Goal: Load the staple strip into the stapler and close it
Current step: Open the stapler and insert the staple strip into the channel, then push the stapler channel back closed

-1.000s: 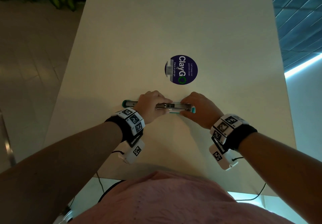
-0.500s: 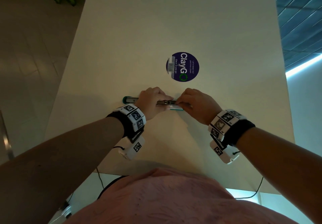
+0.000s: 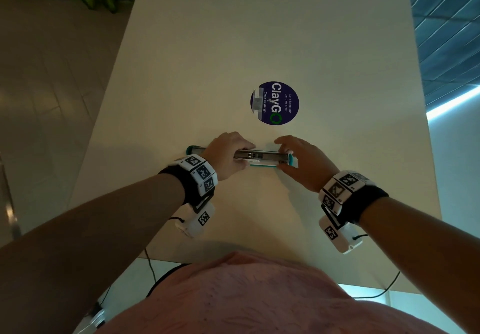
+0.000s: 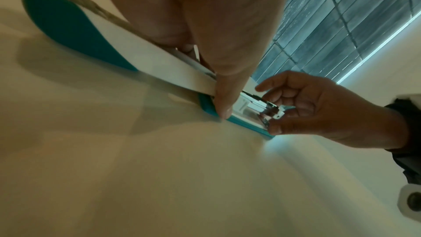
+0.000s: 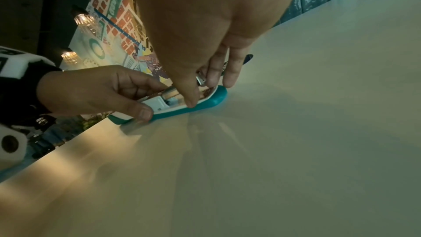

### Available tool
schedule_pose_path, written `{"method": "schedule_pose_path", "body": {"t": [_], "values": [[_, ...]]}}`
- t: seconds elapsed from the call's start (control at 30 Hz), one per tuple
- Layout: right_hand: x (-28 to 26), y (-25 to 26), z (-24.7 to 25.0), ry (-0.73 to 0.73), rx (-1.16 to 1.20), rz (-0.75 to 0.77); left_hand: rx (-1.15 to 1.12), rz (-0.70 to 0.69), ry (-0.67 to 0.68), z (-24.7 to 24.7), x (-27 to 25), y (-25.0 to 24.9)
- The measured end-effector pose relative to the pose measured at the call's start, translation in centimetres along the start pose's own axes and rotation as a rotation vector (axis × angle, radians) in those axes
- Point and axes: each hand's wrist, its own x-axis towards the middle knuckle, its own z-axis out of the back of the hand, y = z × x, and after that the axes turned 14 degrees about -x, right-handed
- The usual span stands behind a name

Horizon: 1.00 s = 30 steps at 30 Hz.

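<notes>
A teal and white stapler [image 3: 262, 162] lies open and flat on the table [image 3: 259, 35], its lid end [image 3: 191, 149] pointing left. Its silver magazine [image 3: 262, 155] faces up between my hands. My left hand [image 3: 228, 155] grips the stapler at its middle, thumb on the near side [image 4: 224, 96]. My right hand [image 3: 302, 163] pinches the right front end, thumb on the near edge [image 5: 190, 96] and fingers over the far side. The magazine tip [image 4: 271, 111] shines between those fingers. I cannot tell a staple strip apart from the metal channel.
A round blue sticker [image 3: 274, 103] is stuck to the table just beyond the stapler. The table's near edge [image 3: 259, 262] runs close to my body, with cables hanging below it. Bare tabletop spreads on all sides of the hands.
My right hand has slid from the middle of the magazine to the stapler's right end, uncovering the metal channel. The left hand keeps its grip in place.
</notes>
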Motion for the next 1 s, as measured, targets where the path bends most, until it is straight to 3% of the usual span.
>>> {"method": "schedule_pose_path", "body": {"t": [0.23,0.47,0.73,1.0], "values": [[0.5,-0.1,-0.4,0.057,-0.068,-0.015,0.133,0.095,-0.044,5.2,-2.4,3.5],[0.8,0.5,0.4,0.08,-0.038,-0.074,0.073,0.114,-0.125,7.2,-4.3,3.8],[0.6,0.7,0.6,0.052,0.004,-0.088,-0.114,-0.041,-0.168,8.6,-5.1,-0.3],[0.5,0.2,0.3,0.013,0.044,-0.106,-0.103,-0.219,-0.079,2.8,-0.4,-5.9]]}}
